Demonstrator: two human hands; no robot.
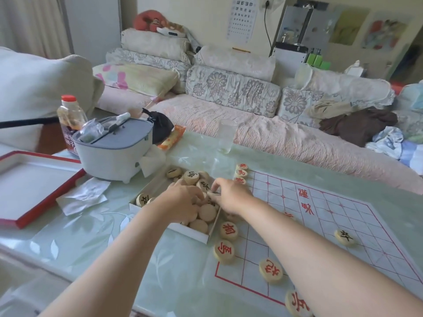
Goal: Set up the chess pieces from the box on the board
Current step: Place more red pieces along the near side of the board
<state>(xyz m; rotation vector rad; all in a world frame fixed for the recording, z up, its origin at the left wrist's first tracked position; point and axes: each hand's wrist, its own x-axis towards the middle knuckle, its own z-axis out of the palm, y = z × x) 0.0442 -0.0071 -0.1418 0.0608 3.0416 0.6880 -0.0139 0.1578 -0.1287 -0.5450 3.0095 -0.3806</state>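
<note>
chess pieces (207, 211) heaped in the box (190, 232)

the box is set on the table (103, 236) against the board (320, 225), where red pieces (229, 231) line one edge. a dark-marked piece (215, 192) is pinched by the right hand (231, 197); the left hand (183, 202) is curled among the heap, its hold not discernible.

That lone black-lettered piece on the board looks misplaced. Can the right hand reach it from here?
Probably yes. The right hand is at the box, and only bare board lies between it and the black-lettered piece; nothing blocks the way.
</note>
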